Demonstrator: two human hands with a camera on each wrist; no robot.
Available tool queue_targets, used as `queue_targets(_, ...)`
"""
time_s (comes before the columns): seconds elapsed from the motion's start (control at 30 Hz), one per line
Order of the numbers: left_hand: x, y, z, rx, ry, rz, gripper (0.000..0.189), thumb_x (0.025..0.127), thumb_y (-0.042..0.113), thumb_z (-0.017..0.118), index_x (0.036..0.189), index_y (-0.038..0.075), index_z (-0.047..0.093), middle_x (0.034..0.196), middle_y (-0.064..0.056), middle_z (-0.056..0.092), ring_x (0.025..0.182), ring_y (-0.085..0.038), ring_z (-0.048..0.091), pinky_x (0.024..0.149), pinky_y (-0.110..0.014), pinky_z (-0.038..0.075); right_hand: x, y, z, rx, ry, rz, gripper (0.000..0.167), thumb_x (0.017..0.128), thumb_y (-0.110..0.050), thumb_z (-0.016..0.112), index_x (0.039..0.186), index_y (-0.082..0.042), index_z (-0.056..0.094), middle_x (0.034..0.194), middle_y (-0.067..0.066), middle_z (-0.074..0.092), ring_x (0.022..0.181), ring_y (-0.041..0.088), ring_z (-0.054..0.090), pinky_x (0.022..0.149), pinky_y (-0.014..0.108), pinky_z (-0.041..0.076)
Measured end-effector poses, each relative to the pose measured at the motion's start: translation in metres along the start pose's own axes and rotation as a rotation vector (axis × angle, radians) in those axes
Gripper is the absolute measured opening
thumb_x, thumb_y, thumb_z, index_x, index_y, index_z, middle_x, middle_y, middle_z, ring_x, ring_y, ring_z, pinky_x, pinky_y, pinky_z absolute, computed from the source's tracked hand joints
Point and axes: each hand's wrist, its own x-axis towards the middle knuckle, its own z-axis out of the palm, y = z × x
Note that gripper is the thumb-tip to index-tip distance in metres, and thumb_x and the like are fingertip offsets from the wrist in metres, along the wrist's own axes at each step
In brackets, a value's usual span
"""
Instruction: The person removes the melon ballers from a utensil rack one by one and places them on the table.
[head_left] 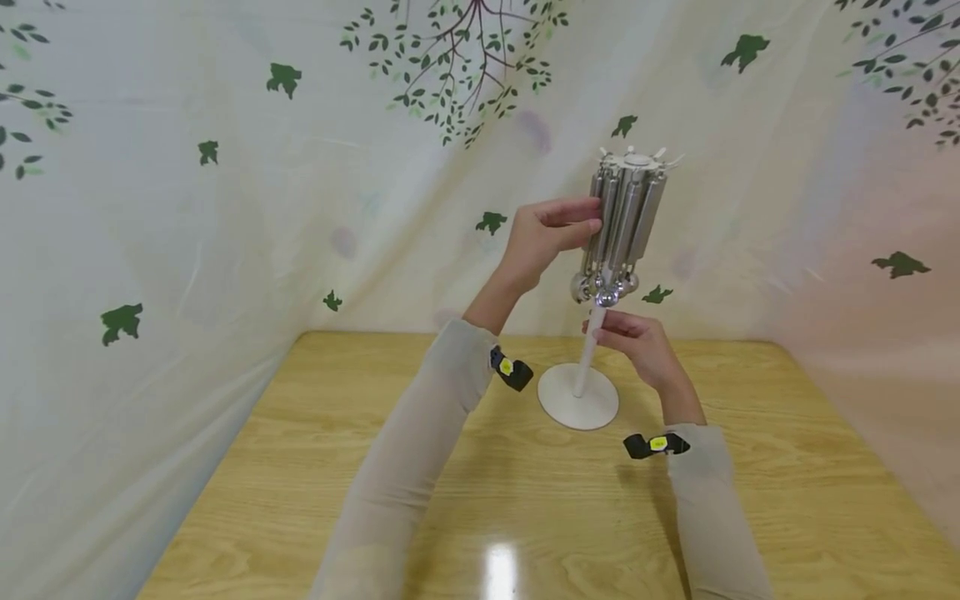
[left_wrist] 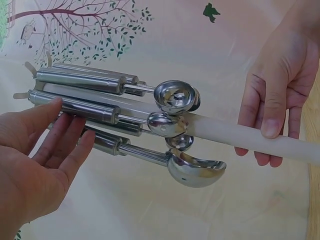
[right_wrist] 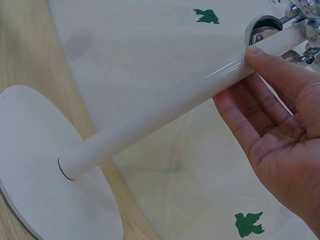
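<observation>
Several metal ice cream scoops (head_left: 633,218) hang handles-up from the hooks of a white stand (head_left: 590,342), bowls near the pole. My left hand (head_left: 534,243) is at the rack's left side. In the left wrist view its thumb lies on one scoop's steel handle (left_wrist: 85,107), with the fingers beneath. Lower down, my right hand (head_left: 641,342) pinches the pole just under the bowls, thumb on the near side and fingers behind, as the right wrist view shows. The stand's round base (right_wrist: 45,165) rests on the table.
The stand is near the back edge of a wooden table (head_left: 337,433). Behind it hangs a pale curtain (head_left: 405,250) printed with branches and green birds. Black wrist straps (head_left: 512,369) sit over both sleeves.
</observation>
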Motion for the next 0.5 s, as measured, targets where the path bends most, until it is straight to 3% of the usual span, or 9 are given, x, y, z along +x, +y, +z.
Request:
queue_targets(0.27,-0.001,0.002,0.009,0.05,0.081,0.01,0.033,0.085,0.001,0.08,0.118,-0.001,0.073,0.112,-0.018,0.076,0.095,-0.019,0.076,0.086,-0.025,0.063,0.001,0.002,-0.001,0.005,-0.004,-0.014,0.03,0.099,0.006,0.059,0.128,0.016,0.06,0.113,-0.002,0.077,0.108,0.01,0.071,0.095,0.023,0.059)
queue_targets(0.5,-0.002,0.002,0.012,0.067,0.11,0.012,0.032,0.087,0.002,0.079,0.117,0.0,0.073,0.113,-0.017,0.076,0.095,-0.019,0.074,0.085,-0.024,0.062,-0.002,-0.002,0.001,-0.008,0.034,0.092,0.033,0.1,-0.005,0.064,0.132,0.001,0.065,0.113,-0.007,0.077,0.11,0.008,0.07,0.096,0.02,0.057)
